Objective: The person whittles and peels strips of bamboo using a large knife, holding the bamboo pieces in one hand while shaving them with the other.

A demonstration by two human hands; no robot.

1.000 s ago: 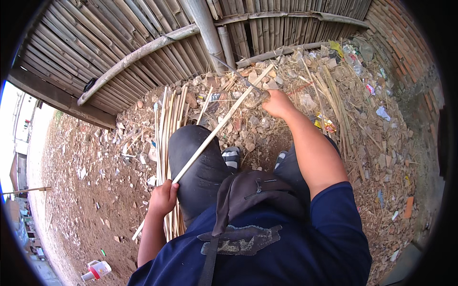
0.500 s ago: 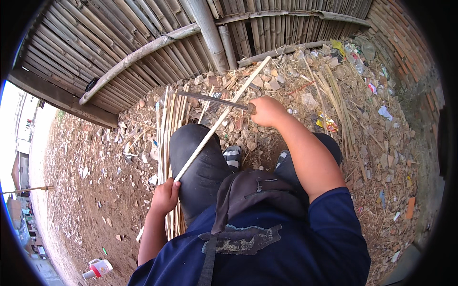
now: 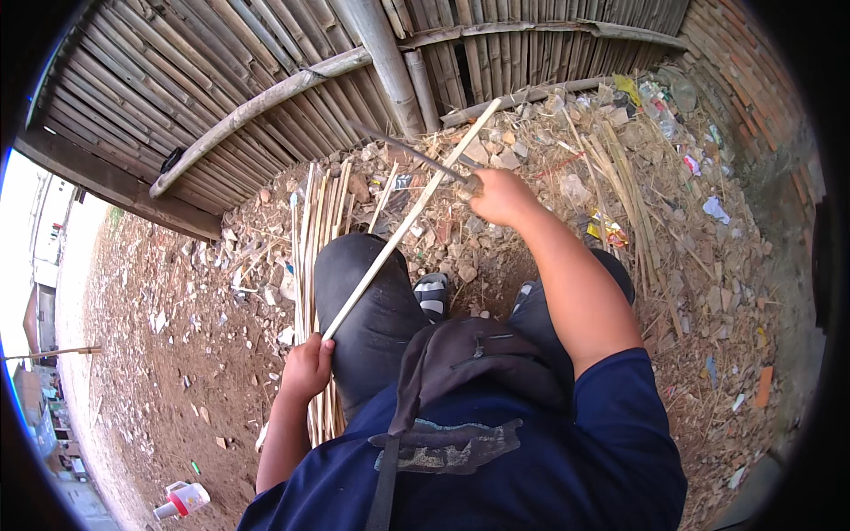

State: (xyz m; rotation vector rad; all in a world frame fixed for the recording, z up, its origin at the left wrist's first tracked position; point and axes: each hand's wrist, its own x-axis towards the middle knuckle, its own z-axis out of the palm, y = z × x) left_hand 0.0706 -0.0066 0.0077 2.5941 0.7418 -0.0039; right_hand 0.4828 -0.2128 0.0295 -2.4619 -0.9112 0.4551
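Observation:
My left hand (image 3: 306, 367) is closed around the near end of a long pale bamboo strip (image 3: 381, 259), beside my left knee. The strip slants over the knee, away and to the right, toward the woven wall. In my right hand (image 3: 505, 198) is a long knife, held by its short wooden handle. Its dark, narrow blade (image 3: 409, 152) points away to the left and crosses the strip close to the handle. Whether blade and strip touch, I cannot tell. A bundle of similar bamboo strips (image 3: 306, 234) lies along the outside of my left leg.
More bamboo strips (image 3: 626, 199) lie on the rubble to the right. A split-bamboo wall (image 3: 257, 53) stands ahead, a brick wall (image 3: 753, 88) at the right. Stones and litter cover the ground. A plastic jug with a red band (image 3: 184, 502) lies at the lower left.
The knife's blade has swung so that its tip points farther away and higher; it looks slightly blurred. My right hand has shifted a little. The left hand and the strip stay nearly in place.

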